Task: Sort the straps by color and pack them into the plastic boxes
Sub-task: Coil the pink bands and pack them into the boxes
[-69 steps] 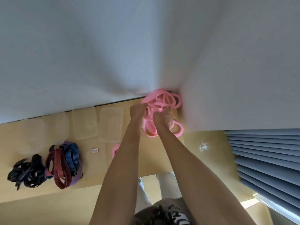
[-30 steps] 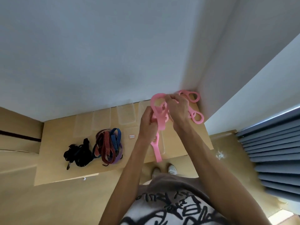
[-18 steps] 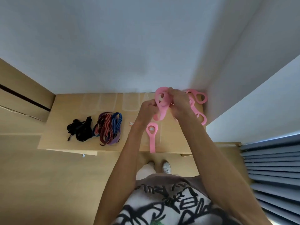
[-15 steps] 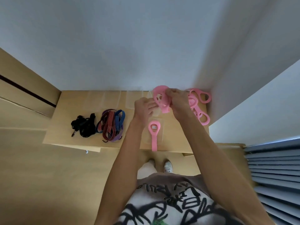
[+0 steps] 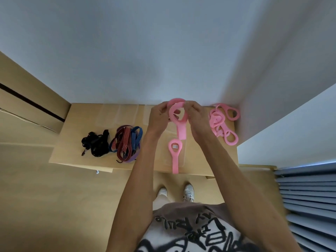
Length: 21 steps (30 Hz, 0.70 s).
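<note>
Standing at a light wooden table (image 5: pixel 76 153) pushed into a corner of pale blue-grey walls (image 5: pixel 145 51), with grey blinds (image 5: pixel 309 197) hanging at the right and wood-coloured flooring (image 5: pixel 45 206) below, white shoes (image 5: pixel 188 192) showing under the table edge. Lying along the back of the table: several clear plastic boxes (image 5: pixel 116 115), hard to count — probably three or four, edges nearly invisible. Sitting left of centre: a black strap bundle (image 5: pixel 94 145), and just beside it a tangle of red, blue and purple straps (image 5: pixel 126 143). Piling up in the far right corner: a heap of pink straps (image 5: pixel 221 122). Resting near the front edge in a clear box (image 5: pixel 181 155): a single pink strap (image 5: pixel 175 153), its tail reaching over the table's front edge. Holding up a pink looped strap (image 5: pixel 177 115) above the table — left hand (image 5: pixel 160 117) and right hand (image 5: pixel 197 116) both pinching its loop from either side, fingers curled on it, tail hanging down between the wrists. Partly blocking the view of the table's middle: both forearms.
</note>
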Tool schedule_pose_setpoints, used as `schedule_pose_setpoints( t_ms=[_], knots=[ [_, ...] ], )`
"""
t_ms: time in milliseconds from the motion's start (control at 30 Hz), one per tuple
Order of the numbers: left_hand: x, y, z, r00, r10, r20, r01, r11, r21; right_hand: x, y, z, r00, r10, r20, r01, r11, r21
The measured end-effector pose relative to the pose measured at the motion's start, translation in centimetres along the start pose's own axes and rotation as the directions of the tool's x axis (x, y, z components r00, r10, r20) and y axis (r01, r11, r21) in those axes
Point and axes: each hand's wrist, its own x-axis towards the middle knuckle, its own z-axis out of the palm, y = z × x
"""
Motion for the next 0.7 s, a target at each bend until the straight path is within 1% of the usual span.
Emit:
schedule_pose_setpoints(
  t_ms=[33,100,167,200,267,333,400,467,533,567,600,633,667,700],
  knots=[
    [0.1,0.0,-0.4,1.000,0.019,0.014,-0.019,1.000,0.001,0.0,0.1,0.4,1.000,0.011,0.004,-0.012,0.998,0.056],
    [0.4,0.5,-1.2,0.997,0.003,0.077,-0.001,1.000,-0.024,-0.1,0.3,1.4,0.999,0.035,-0.009,-0.033,0.987,0.158],
    [0.5,0.8,-2.0,0.987,-0.033,0.156,0.039,0.999,-0.032,-0.1,0.5,2.7,0.997,0.053,-0.064,-0.036,0.968,0.248],
    [0.5,0.8,-2.5,0.984,-0.044,0.175,0.051,0.998,-0.032,-0.1,0.6,3.3,0.992,0.058,-0.109,-0.028,0.966,0.258],
    [0.6,0.7,-3.1,0.979,-0.059,0.194,0.065,0.998,-0.024,0.1,0.6,4.6,0.981,0.063,-0.185,-0.022,0.976,0.217],
    [0.6,0.6,-3.5,0.976,-0.070,0.208,0.075,0.997,-0.017,0.1,0.7,5.4,0.976,0.053,-0.210,-0.019,0.987,0.162],
    [0.4,0.6,-4.1,0.983,-0.080,0.164,0.091,0.994,-0.062,-0.1,0.8,5.8,0.978,0.013,-0.210,0.015,0.991,0.130],
    [-0.1,0.4,-4.5,0.991,-0.087,0.101,0.101,0.984,-0.146,-0.4,0.8,6.1,0.976,-0.042,-0.214,0.063,0.994,0.092],
    [-1.0,-0.2,-4.2,0.997,-0.029,0.076,0.041,0.986,-0.160,-0.6,0.8,6.5,0.971,-0.071,-0.229,0.093,0.992,0.087],
    [-1.5,-0.6,-3.8,0.996,0.024,0.084,-0.012,0.989,-0.148,-0.7,0.7,6.8,0.968,-0.066,-0.241,0.098,0.988,0.123],
    [-2.0,-1.0,-3.4,0.991,0.069,0.116,-0.052,0.988,-0.144,-0.8,0.8,7.1,0.965,-0.046,-0.259,0.094,0.980,0.175],
    [-2.4,-1.4,-3.2,0.983,0.076,0.166,-0.052,0.988,-0.145,-0.9,0.9,7.3,0.960,-0.013,-0.281,0.081,0.970,0.231],
    [-2.5,-1.9,-3.3,0.972,0.041,0.231,-0.015,0.993,-0.113,-1.1,1.0,7.2,0.951,0.022,-0.308,0.068,0.957,0.280],
    [-2.6,-2.6,-3.6,0.950,-0.024,0.310,0.038,0.999,-0.038,-1.3,1.1,7.1,0.942,0.055,-0.331,0.060,0.943,0.327]
  ],
)
